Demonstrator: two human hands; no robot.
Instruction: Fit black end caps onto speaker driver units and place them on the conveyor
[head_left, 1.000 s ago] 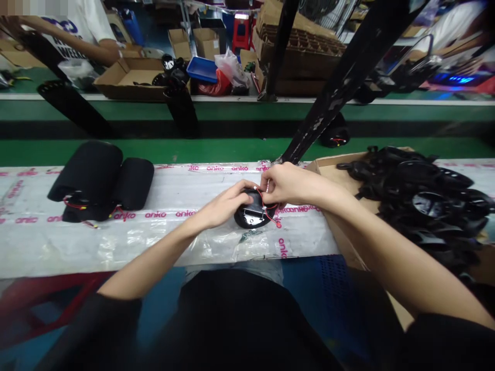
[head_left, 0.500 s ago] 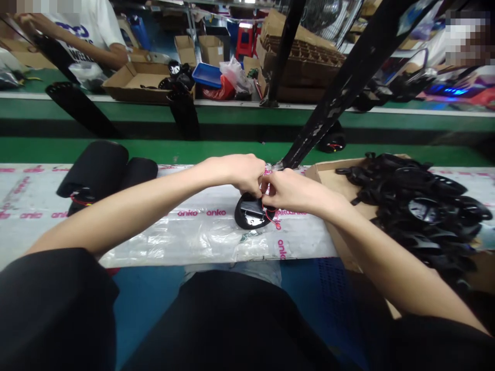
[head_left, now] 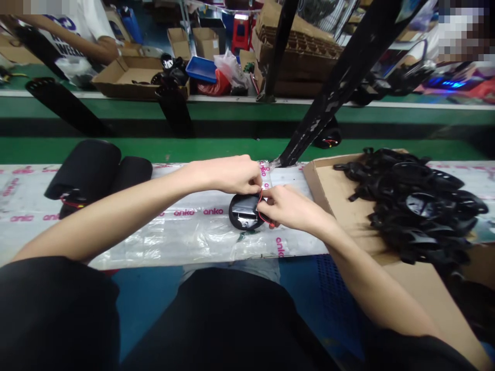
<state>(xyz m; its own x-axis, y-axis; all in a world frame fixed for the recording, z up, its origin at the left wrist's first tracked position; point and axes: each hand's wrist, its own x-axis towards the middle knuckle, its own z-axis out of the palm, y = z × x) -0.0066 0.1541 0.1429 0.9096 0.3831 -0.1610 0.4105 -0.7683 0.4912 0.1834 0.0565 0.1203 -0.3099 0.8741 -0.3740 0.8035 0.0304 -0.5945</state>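
Note:
A round black part [head_left: 244, 212] with a shiny inner face and thin red wires [head_left: 266, 221] rests on the plastic-covered table [head_left: 185, 242]. My left hand [head_left: 246, 176] is closed at its top edge, fingertips bent down onto the wires' upper end. Just to the right, my right hand [head_left: 279, 205] pinches the red wires beside the part's right rim. The two hands nearly touch. What lies between the left fingertips is too small to tell apart from the wire.
Black cylinders [head_left: 87, 167] lie at the left. An open cardboard box [head_left: 319, 188] piled with black parts [head_left: 421, 206] stands at the right. A dark slanted post [head_left: 309, 123] rises behind my hands. Across the green belt, a person's arm [head_left: 88, 46] shows.
My right hand has shifted slightly down, and the red wires now run up between both hands. The whole view has shifted a little.

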